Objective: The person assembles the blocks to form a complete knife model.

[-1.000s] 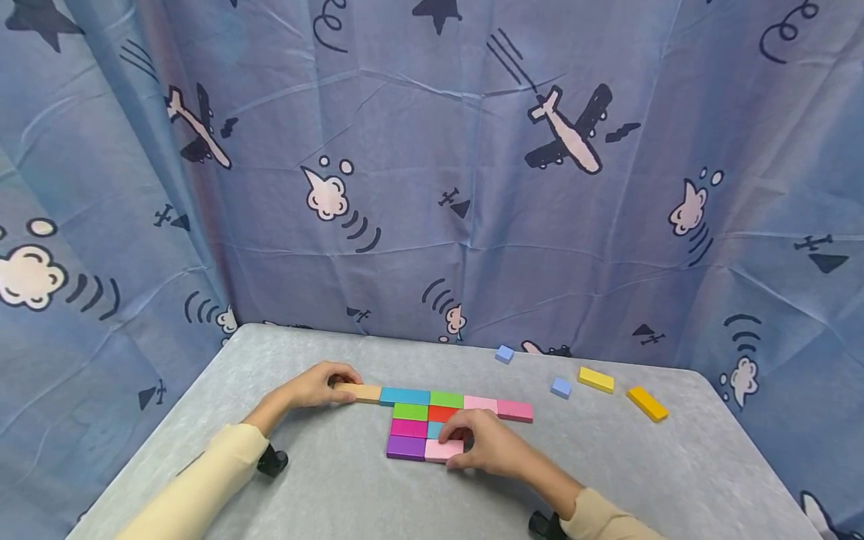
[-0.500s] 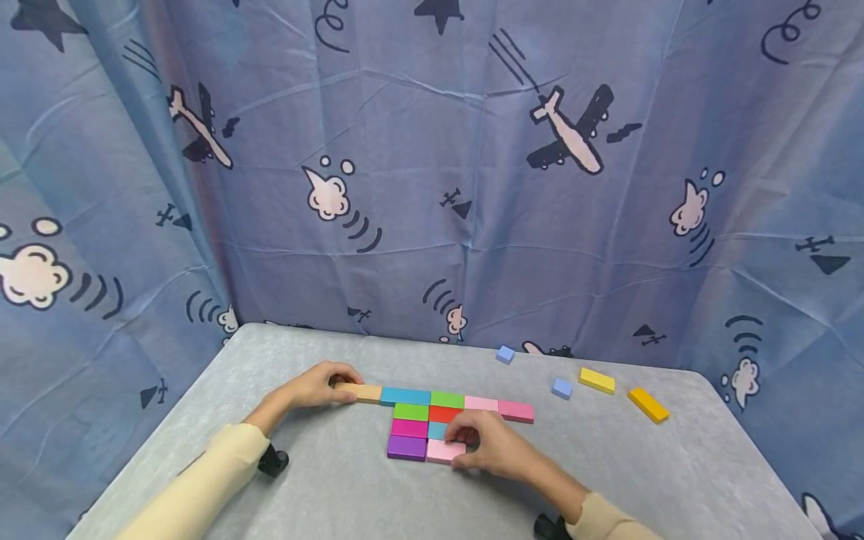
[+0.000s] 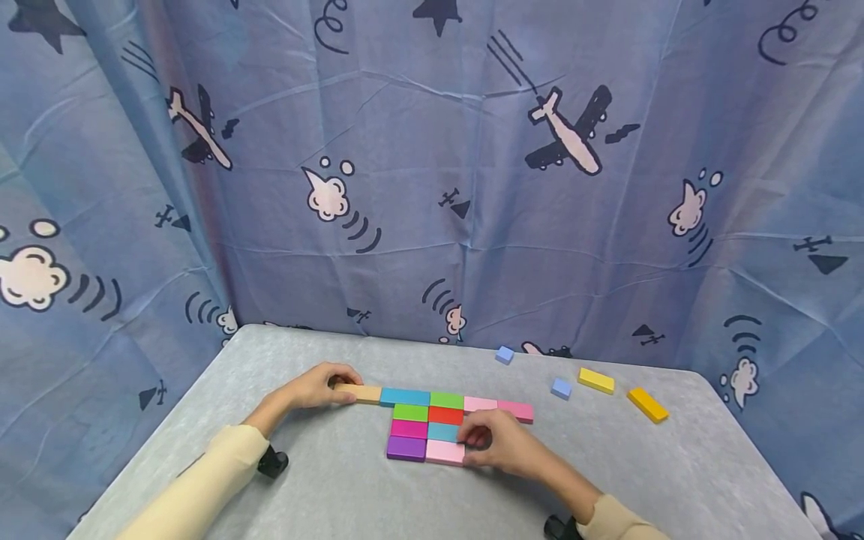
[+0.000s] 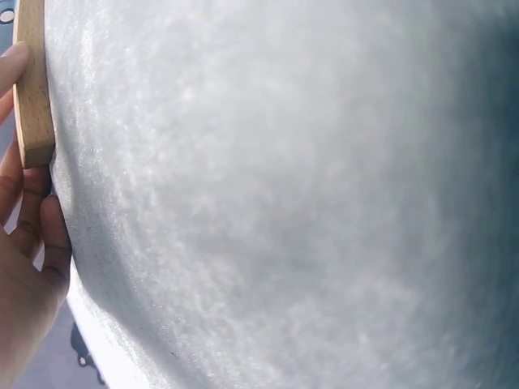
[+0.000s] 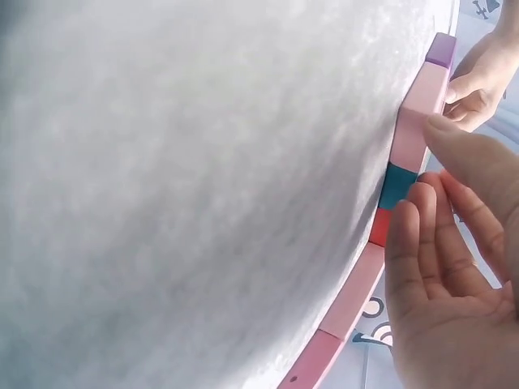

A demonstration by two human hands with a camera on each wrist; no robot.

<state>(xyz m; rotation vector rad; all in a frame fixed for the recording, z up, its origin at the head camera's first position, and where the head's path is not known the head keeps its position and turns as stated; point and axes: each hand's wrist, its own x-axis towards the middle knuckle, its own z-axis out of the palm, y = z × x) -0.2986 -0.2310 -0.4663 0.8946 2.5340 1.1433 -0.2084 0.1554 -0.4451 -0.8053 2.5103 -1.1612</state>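
Note:
My left hand (image 3: 320,384) holds the left end of a plain wooden block (image 3: 367,394) between thumb and fingers; in the left wrist view the thumb lies on the wood (image 4: 34,89). That block begins a row with a blue block (image 3: 405,397), a green block (image 3: 447,400), a light pink block (image 3: 480,403) and a darker pink one (image 3: 517,411). Under the row sit green, red, magenta, teal and purple blocks. My right hand (image 3: 502,444) is at the right end of the lower light pink block (image 3: 444,451), thumb tip at its edge, fingers loosely bent beside the teal block (image 3: 442,431).
Toward the back right of the grey table (image 3: 324,480) lie two small blue blocks, one by the back edge (image 3: 505,355) and one nearer (image 3: 561,388). A yellow block (image 3: 597,379) and an orange-yellow block (image 3: 647,404) are to their right. A patterned curtain (image 3: 405,225) hangs behind.
My right hand has slid right, from over the lower light pink block to its right end, uncovering more of that block and the teal one. The left hand has stayed in place.

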